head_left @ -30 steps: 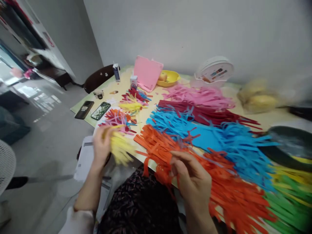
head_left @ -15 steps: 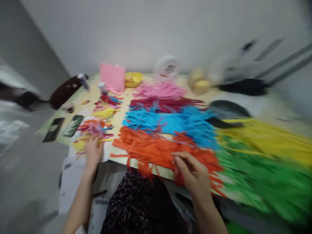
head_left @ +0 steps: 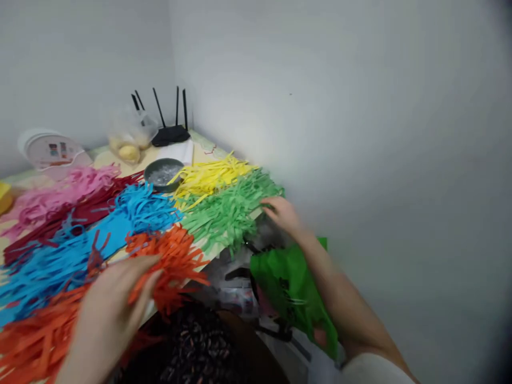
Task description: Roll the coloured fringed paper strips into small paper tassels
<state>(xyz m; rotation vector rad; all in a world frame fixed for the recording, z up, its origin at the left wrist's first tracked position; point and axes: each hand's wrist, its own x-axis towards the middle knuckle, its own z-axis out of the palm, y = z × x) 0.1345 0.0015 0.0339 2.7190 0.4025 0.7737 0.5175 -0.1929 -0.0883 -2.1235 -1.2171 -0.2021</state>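
Fringed strips of coloured paper or thin fabric lie in rows. My left hand (head_left: 114,298), slightly blurred, hovers over the orange fringe (head_left: 172,261), thumb and fingers apart with nothing visible between them. At the table's right edge, my right hand (head_left: 283,214) reaches to the green fringe (head_left: 228,210), its fingers bent and a gap showing to the thumb. Whether its fingertips touch the strips I cannot tell. Behind the green lies a yellow fringe (head_left: 212,176). Blue fringe (head_left: 116,226), dark red fringe (head_left: 68,216) and pink fringe (head_left: 66,194) lie further left.
A round grey dish (head_left: 163,175) stands behind the blue fringe. Further back are a black router (head_left: 171,135), a plastic bag with yellowish round items (head_left: 128,146) and a clear-and-white container (head_left: 54,153). A green bag (head_left: 294,288) hangs below the table edge, near the wall (head_left: 360,133).
The view has swung right. My right hand has moved from the orange fringe to the green one; my left hand has gone from the small colourful scraps to the orange fringe.
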